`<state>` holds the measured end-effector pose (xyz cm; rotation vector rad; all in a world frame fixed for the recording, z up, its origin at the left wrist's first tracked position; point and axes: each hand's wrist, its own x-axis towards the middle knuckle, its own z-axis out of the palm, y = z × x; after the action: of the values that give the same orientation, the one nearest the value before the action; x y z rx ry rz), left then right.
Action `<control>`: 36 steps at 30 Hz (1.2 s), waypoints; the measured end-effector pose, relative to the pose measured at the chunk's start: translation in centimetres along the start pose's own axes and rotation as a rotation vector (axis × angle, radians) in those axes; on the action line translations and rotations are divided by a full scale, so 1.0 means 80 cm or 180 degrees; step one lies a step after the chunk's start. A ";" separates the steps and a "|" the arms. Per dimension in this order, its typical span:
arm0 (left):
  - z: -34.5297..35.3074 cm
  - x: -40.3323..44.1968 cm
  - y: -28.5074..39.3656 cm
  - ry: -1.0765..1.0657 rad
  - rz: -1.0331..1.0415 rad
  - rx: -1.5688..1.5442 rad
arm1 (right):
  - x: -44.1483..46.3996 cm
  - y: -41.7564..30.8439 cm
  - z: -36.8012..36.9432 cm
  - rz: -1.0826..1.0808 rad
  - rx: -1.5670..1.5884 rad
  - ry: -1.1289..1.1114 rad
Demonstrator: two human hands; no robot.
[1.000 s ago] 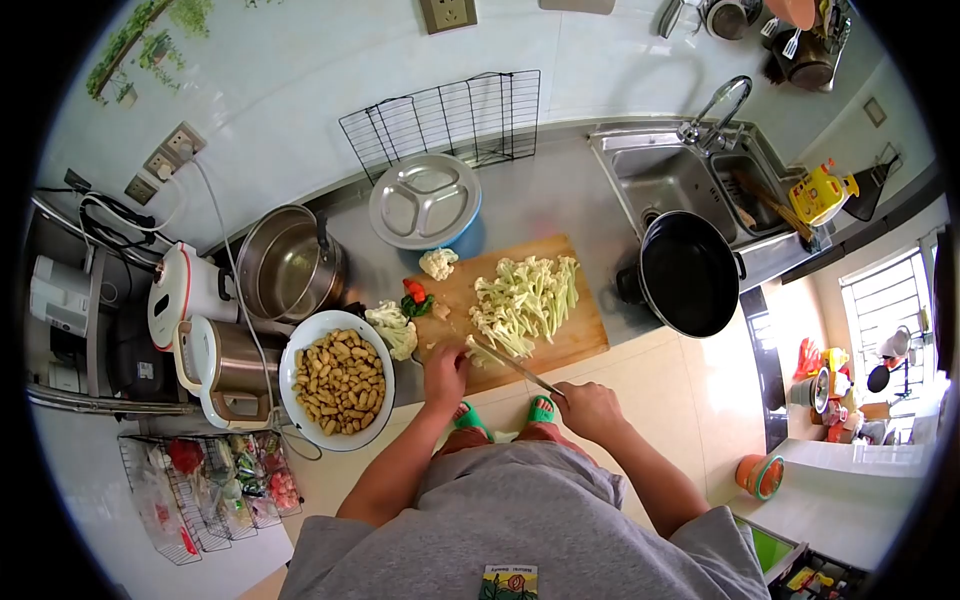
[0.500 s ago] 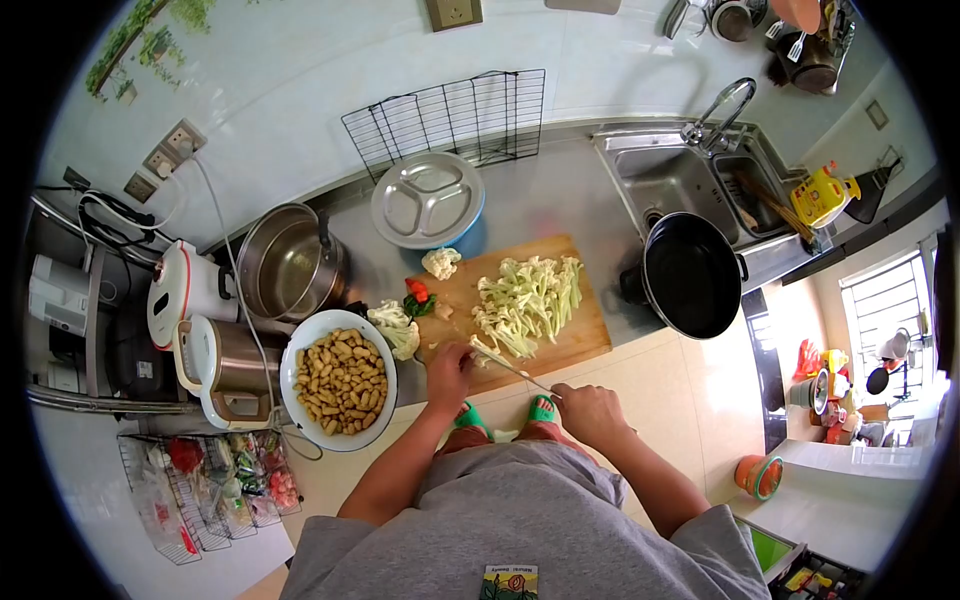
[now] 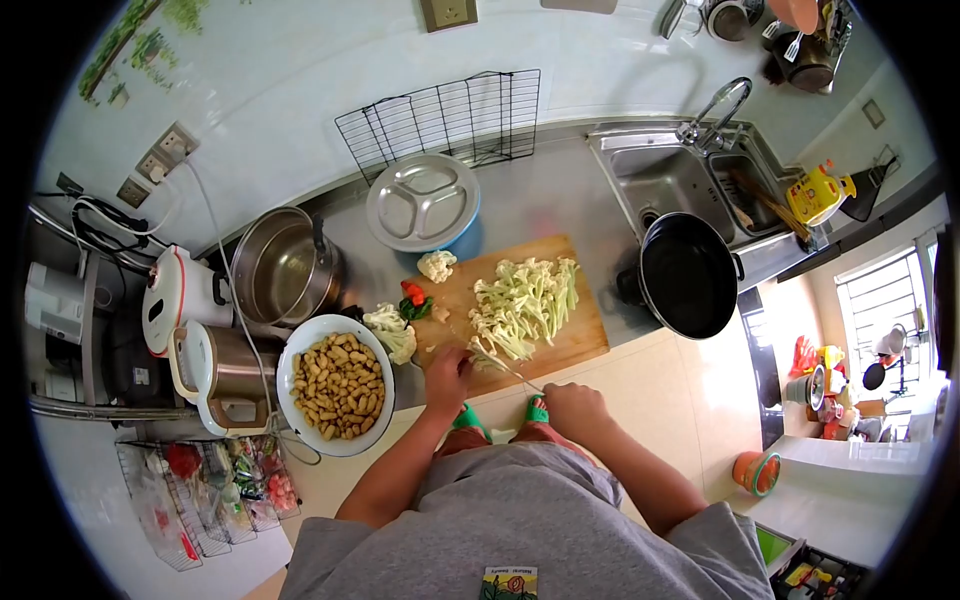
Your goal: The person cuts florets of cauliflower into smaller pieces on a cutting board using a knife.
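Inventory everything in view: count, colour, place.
board: 1, tan, counter
cauliflower pieces: many, pale, board
cauliflower chunks: 2, white, by board
peppers: count unclear, red-green, board
knife: 1, silver, over board
peanuts: many, tan, bowl
bowl: 1, white, left of board
pot: 1, silver, behind bowl
tray: 1, silver, on tub
tub: 1, blue, behind board
pan: 1, black, by sink
sink: 1, silver, right
bottle: 1, yellow, right of sink
cookers: 2, white and brown, left
rack: 1, black, wall
bucket: 1, orange, lower right
sandals: 2, green, floor
shirt: 1, grey, bottom
left hand: 1, bare, board's edge
right hand: 1, bare, on knife
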<state>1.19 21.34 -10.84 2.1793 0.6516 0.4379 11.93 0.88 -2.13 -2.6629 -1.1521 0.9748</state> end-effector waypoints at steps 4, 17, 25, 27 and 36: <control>0.001 -0.003 -0.005 0.0047 -0.0018 0.0030 | 0.020 -0.015 0.025 0.0180 0.0051 0.0016; 0.000 -0.009 -0.011 -0.0070 -0.0121 -0.0057 | -0.007 0.019 -0.015 0.0118 0.0518 0.0035; -0.002 -0.009 -0.009 -0.0098 -0.0074 -0.0016 | -0.008 0.025 -0.016 0.0060 0.0444 0.0043; -0.003 -0.009 -0.008 -0.0139 -0.0094 0.0021 | -0.003 0.027 -0.016 0.0020 0.0439 0.0029; -0.001 -0.008 -0.007 -0.0142 -0.0047 -0.0014 | 0.024 0.012 -0.022 0.0135 0.0441 -0.0259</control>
<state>0.46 21.33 -11.28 2.1725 0.6412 0.3814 14.54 1.82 -2.05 -2.5703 -1.0060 1.1358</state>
